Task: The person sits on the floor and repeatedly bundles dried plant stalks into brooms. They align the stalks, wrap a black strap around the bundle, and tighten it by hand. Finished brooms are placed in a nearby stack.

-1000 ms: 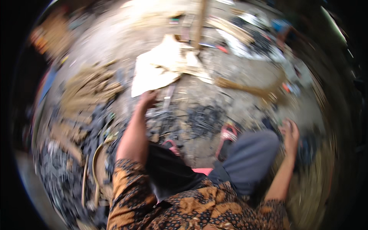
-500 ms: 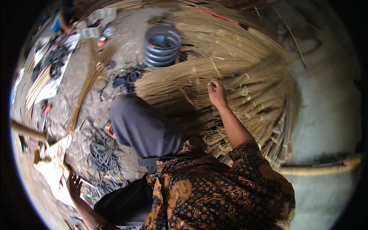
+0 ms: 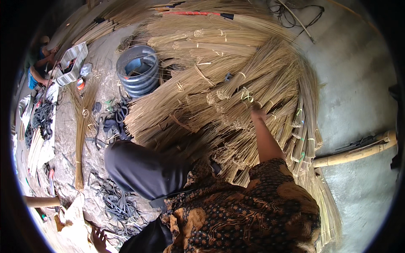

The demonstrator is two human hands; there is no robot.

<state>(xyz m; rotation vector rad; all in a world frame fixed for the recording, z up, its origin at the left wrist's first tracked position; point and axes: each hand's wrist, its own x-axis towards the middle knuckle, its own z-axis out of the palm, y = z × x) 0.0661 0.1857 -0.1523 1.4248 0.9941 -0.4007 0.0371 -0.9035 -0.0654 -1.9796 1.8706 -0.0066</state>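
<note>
Bundles [image 3: 270,86] right of centre, banded likely against scattering, lie at the right hand [image 3: 258,113], grip indiscernible; lower left, the left hand [image 3: 99,241] spreads its fingers wide.

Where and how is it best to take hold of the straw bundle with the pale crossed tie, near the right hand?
Probably at the tie, from above, with the right hand. The straw bundle lies with its upper side exposed there, while other bundles crowd it; the tie gathers the stalks together, so they should lift as one.
</note>
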